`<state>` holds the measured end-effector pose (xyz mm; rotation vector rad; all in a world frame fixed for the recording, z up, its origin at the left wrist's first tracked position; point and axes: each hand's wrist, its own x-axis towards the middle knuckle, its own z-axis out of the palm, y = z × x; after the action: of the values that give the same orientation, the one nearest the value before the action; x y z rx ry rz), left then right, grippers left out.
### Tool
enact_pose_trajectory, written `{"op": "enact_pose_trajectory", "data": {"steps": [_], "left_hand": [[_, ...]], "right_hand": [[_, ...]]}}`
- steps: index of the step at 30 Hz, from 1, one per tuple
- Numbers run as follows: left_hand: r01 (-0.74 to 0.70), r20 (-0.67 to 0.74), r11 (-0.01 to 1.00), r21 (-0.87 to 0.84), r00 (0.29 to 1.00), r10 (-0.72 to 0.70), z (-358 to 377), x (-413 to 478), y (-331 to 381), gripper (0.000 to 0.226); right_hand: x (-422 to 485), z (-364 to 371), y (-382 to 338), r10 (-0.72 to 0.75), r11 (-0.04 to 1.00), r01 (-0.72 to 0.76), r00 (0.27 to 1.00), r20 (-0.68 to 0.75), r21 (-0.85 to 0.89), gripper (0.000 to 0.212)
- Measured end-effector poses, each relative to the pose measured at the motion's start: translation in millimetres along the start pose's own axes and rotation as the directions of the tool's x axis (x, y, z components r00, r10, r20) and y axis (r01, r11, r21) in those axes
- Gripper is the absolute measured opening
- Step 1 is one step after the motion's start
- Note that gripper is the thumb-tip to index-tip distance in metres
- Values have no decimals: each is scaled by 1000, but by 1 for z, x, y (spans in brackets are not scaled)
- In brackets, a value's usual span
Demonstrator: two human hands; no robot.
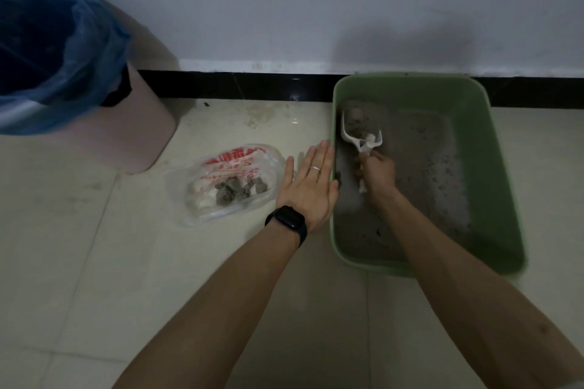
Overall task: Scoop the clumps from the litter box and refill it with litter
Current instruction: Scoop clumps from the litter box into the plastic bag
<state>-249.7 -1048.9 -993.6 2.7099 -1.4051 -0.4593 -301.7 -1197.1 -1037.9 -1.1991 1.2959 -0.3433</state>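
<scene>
A green litter box (493, 167) stands on the floor against the wall, with grey litter (423, 167) inside. My right hand (377, 172) grips the handle of a white scoop (358, 131) whose bowl holds litter at the box's far left corner. My left hand (308, 186), fingers straight, lies flat against the box's left rim. To the left of it lies a clear plastic bag with red print (227, 180), holding several grey clumps (240, 189).
A pink bin lined with a blue bag (63, 73) stands at the far left by the wall. A black skirting strip (252, 87) runs along the wall's base. Pale floor tiles (126, 262) spread in front.
</scene>
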Motion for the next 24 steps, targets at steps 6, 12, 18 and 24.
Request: {"op": "enact_pose_trajectory", "data": {"steps": [6, 12, 18, 24], "left_hand": [[2, 2, 999, 45, 1000, -2, -2, -2, 0, 61], [-17, 5, 998, 67, 1000, 17, -9, -5, 2, 61], [-24, 9, 995, 97, 1000, 23, -14, -6, 4, 63], [-26, 21, 992, 122, 1000, 23, -14, -5, 6, 63]], "right_hand": [[-33, -35, 8, -150, 988, 151, 988, 39, -15, 19], [-63, -88, 13, -281, 952, 286, 958, 57, -112, 16], [-83, -111, 18, -343, 928, 344, 939, 31, -144, 16], [-94, -114, 19, -335, 935, 333, 942, 1, -123, 29]]}}
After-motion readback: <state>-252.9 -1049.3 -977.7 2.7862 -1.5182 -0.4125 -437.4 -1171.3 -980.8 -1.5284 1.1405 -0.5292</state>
